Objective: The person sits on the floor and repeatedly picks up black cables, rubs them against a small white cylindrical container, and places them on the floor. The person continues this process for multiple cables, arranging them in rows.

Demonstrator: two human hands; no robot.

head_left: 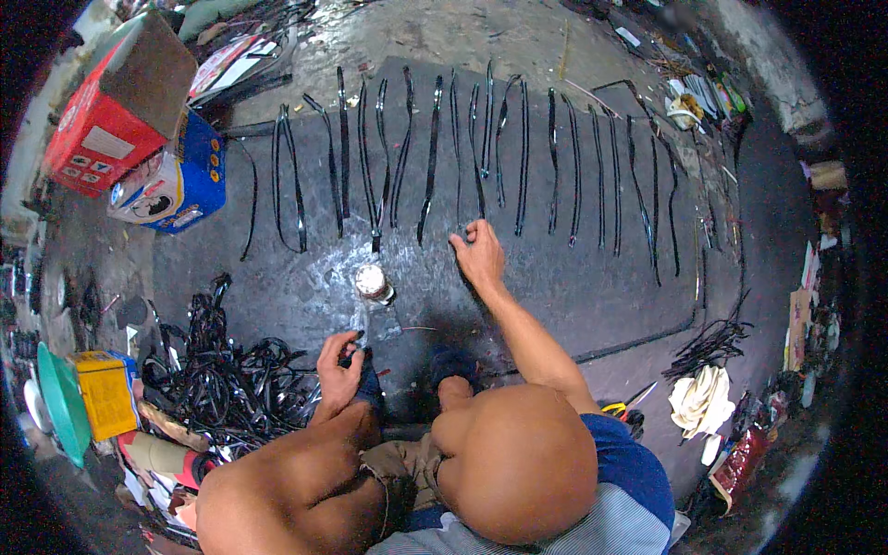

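Note:
My right hand (479, 257) reaches out over the dark sheet, fingers drawn together at the lower end of a glossy black strip (479, 190). Several more black strips (430, 162) lie side by side across the sheet, many doubled into long loops. Near my left foot, my left hand (339, 367) is closed, fingers curled round something small and dark that I cannot make out. Between the hands stands a small round container (371, 282) with a pale, shiny top. Wet-looking smears mark the sheet around it.
A tangled heap of black strips (245, 379) lies at left. Beyond it are a red box (116, 111), a blue box (190, 176) and a yellow box (104, 393). At right are scissors (638, 398), a black strip bundle (708, 347) and a cream cloth (701, 402).

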